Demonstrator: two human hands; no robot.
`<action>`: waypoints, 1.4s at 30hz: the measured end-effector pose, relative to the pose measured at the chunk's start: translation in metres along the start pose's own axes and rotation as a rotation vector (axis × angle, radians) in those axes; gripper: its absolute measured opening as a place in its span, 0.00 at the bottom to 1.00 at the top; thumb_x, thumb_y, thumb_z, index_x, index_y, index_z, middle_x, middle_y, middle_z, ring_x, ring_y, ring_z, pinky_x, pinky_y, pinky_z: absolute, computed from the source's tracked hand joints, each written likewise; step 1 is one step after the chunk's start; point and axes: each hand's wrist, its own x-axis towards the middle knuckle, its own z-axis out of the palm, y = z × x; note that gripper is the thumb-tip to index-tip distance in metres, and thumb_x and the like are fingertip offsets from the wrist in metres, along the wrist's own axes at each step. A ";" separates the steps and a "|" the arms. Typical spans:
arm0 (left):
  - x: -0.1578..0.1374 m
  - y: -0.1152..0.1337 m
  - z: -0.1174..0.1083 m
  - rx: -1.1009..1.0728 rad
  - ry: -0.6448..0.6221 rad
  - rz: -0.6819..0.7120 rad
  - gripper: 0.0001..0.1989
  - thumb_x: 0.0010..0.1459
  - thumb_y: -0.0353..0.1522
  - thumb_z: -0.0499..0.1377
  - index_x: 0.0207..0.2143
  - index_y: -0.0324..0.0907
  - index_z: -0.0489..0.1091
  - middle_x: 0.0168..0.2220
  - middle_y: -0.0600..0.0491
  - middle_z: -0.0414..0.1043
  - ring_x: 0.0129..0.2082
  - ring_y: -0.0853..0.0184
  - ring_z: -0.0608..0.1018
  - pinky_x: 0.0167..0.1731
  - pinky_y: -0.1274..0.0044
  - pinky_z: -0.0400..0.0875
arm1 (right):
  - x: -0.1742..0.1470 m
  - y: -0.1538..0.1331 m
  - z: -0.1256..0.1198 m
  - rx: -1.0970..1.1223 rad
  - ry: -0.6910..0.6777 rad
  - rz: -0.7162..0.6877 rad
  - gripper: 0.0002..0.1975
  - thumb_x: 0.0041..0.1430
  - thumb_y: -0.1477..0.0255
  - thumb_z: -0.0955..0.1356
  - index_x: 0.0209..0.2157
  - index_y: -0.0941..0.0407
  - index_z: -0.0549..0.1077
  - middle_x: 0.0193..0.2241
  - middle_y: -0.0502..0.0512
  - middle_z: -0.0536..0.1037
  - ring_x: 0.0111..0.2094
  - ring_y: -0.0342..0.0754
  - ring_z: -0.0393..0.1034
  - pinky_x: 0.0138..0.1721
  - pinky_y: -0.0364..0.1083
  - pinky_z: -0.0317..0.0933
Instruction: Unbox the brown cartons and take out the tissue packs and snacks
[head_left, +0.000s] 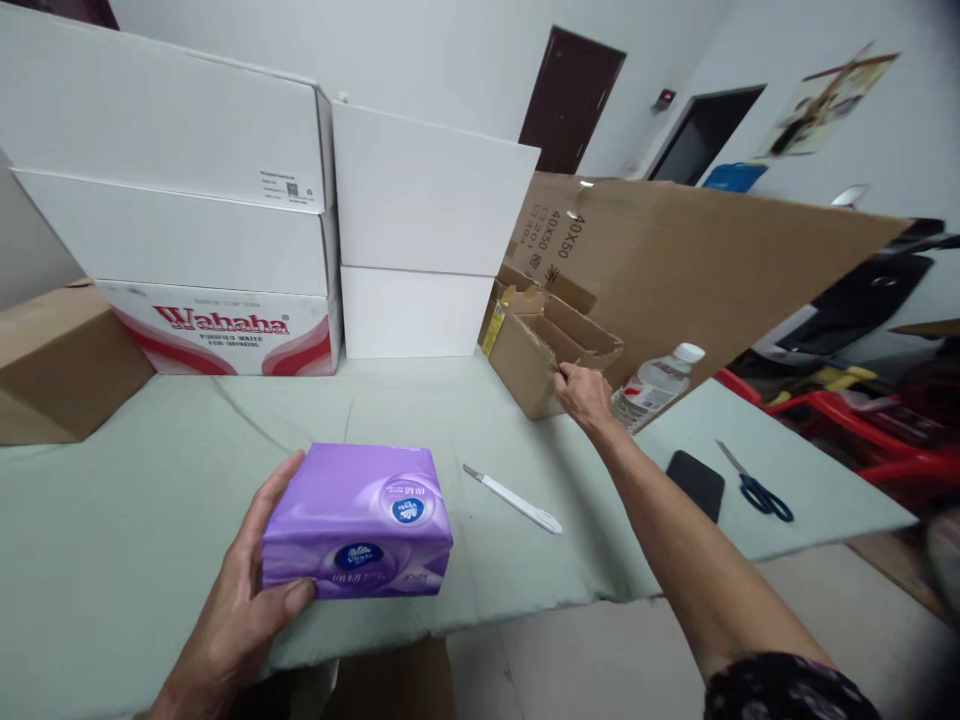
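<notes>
My left hand (251, 580) grips a purple pack of tissues (352, 510) by its left end, thumb on the front face. The pack is held over the near part of the table. Reaching far to the right, my right hand (585, 392) pinches the near edge of an open brown cardboard box (525, 365). Its fingertips are partly hidden by the hand. A white-handled craft knife (514, 498) lies on the cloth between my two hands, blade pointing away to the left. Just right of my right hand stands a clear plastic bottle (656, 385) with a white cap.
White cartons (217, 240) stand stacked along the back, with a brown box (67, 365) at far left. A large cardboard sheet (697, 260) leans behind the open box. Scissors (757, 490) and a dark flat object (696, 484) lie at the right of the green-covered table (135, 540).
</notes>
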 end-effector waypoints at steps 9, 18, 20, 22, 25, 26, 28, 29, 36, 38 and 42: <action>-0.001 0.008 0.015 -0.021 -0.072 -0.007 0.59 0.40 0.50 0.76 0.71 0.45 0.57 0.68 0.42 0.64 0.64 0.43 0.71 0.57 0.66 0.74 | 0.022 -0.007 0.013 0.227 -0.023 -0.112 0.44 0.62 0.63 0.68 0.75 0.55 0.49 0.55 0.69 0.80 0.52 0.66 0.76 0.51 0.61 0.67; -0.003 0.011 0.027 0.140 -0.366 -0.032 0.60 0.45 0.39 0.73 0.75 0.44 0.45 0.63 0.39 0.68 0.50 0.52 0.81 0.46 0.68 0.77 | -0.149 -0.037 -0.057 0.961 -0.602 -0.724 0.54 0.52 0.42 0.73 0.74 0.50 0.55 0.70 0.64 0.65 0.68 0.66 0.62 0.64 0.64 0.60; -0.007 0.007 0.036 0.225 -0.449 -0.055 0.58 0.46 0.36 0.71 0.75 0.44 0.45 0.63 0.39 0.68 0.50 0.51 0.81 0.50 0.65 0.77 | -0.190 -0.051 -0.073 0.856 -0.711 -0.842 0.65 0.44 0.44 0.79 0.76 0.51 0.48 0.73 0.66 0.58 0.70 0.67 0.57 0.68 0.64 0.55; -0.009 -0.002 0.043 0.310 -0.495 -0.049 0.55 0.48 0.35 0.69 0.75 0.44 0.47 0.67 0.38 0.64 0.50 0.50 0.81 0.52 0.61 0.77 | -0.214 -0.060 -0.074 0.744 -0.720 -0.870 0.66 0.43 0.47 0.79 0.76 0.52 0.47 0.72 0.67 0.59 0.70 0.68 0.57 0.68 0.66 0.53; -0.007 -0.023 0.040 0.379 -0.473 0.045 0.51 0.54 0.40 0.67 0.75 0.46 0.46 0.73 0.36 0.52 0.54 0.50 0.80 0.54 0.58 0.77 | -0.217 -0.052 -0.054 0.709 -0.718 -0.738 0.65 0.44 0.52 0.80 0.76 0.51 0.47 0.72 0.67 0.59 0.70 0.68 0.56 0.68 0.66 0.52; -0.004 -0.032 0.036 0.420 -0.432 0.104 0.50 0.56 0.42 0.66 0.75 0.46 0.46 0.74 0.36 0.48 0.57 0.49 0.78 0.56 0.56 0.75 | -0.210 -0.045 -0.044 0.739 -0.719 -0.662 0.65 0.43 0.53 0.80 0.76 0.52 0.46 0.72 0.67 0.58 0.70 0.68 0.57 0.69 0.65 0.52; 0.001 -0.052 0.024 0.564 -0.310 0.221 0.46 0.59 0.46 0.64 0.74 0.45 0.50 0.76 0.37 0.42 0.65 0.45 0.71 0.62 0.52 0.69 | -0.187 -0.027 -0.024 0.830 -0.690 -0.473 0.66 0.42 0.53 0.80 0.76 0.54 0.46 0.72 0.68 0.58 0.68 0.67 0.59 0.69 0.64 0.53; 0.002 -0.063 0.017 0.648 -0.250 0.261 0.42 0.61 0.46 0.63 0.73 0.45 0.53 0.76 0.37 0.43 0.68 0.43 0.67 0.64 0.50 0.66 | -0.172 -0.018 -0.014 0.883 -0.638 -0.362 0.67 0.42 0.51 0.79 0.76 0.55 0.45 0.71 0.69 0.59 0.67 0.67 0.61 0.68 0.64 0.54; 0.002 -0.115 -0.003 0.920 -0.139 0.556 0.23 0.65 0.39 0.61 0.61 0.45 0.72 0.67 0.39 0.65 0.68 0.44 0.67 0.60 0.48 0.71 | -0.053 0.019 0.037 1.158 0.249 0.154 0.65 0.36 0.49 0.79 0.71 0.56 0.53 0.70 0.69 0.59 0.69 0.66 0.58 0.69 0.63 0.52; 0.001 -0.117 -0.003 0.932 -0.141 0.608 0.21 0.65 0.37 0.61 0.59 0.45 0.73 0.65 0.40 0.68 0.67 0.46 0.69 0.58 0.50 0.74 | -0.029 0.021 0.046 1.226 0.397 0.223 0.60 0.39 0.49 0.77 0.70 0.56 0.53 0.69 0.69 0.62 0.68 0.63 0.59 0.69 0.62 0.52; -0.001 -0.111 -0.003 0.933 -0.140 0.594 0.18 0.66 0.35 0.59 0.57 0.47 0.75 0.63 0.42 0.71 0.66 0.48 0.71 0.56 0.52 0.77 | -0.009 0.032 0.056 1.241 0.469 0.248 0.53 0.48 0.48 0.71 0.69 0.57 0.51 0.67 0.67 0.64 0.66 0.59 0.63 0.68 0.61 0.55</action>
